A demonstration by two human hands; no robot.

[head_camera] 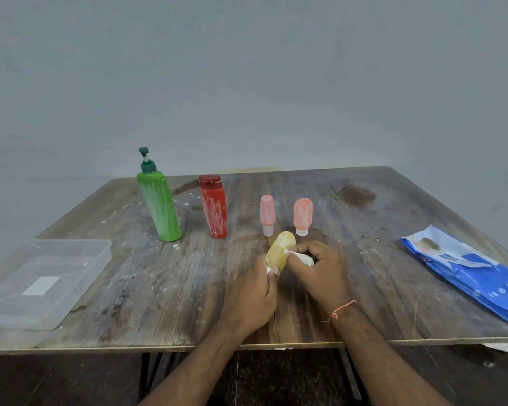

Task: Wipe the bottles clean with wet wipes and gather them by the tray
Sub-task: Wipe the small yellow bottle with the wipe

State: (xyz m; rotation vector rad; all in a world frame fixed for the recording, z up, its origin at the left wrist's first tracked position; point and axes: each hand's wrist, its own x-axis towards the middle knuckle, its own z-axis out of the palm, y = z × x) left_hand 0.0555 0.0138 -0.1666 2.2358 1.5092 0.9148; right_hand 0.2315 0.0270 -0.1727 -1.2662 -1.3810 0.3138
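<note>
At the left edge of the worktop (165, 291) sits the clear plastic tray (46, 284), with no bottle beside it yet. Toward the back stand the green pump bottle (159, 206) and the red bottle (214, 210), both streaked with white residue, then the pink bottle (267, 214) and the peach bottle (302, 215), each standing on its cap. Near the middle, toward the front edge, the left hand (251, 297) holds the yellow bottle (279, 251) by its lower end, fingers curled round it, tilted with its top pointing away. The right hand (320, 268) has its fingers bunched round a crumpled wet wipe (301, 257) pressed against the bottle's right side. To do this step well, the left hand should probably turn the bottle a little at a time while the wipe runs its full length, cap and base included, refolding to a fresh face as it soils. Its visible face already looks fairly clean. The blue wet-wipe pack (464, 271) lies by the right edge for a replacement.
</note>
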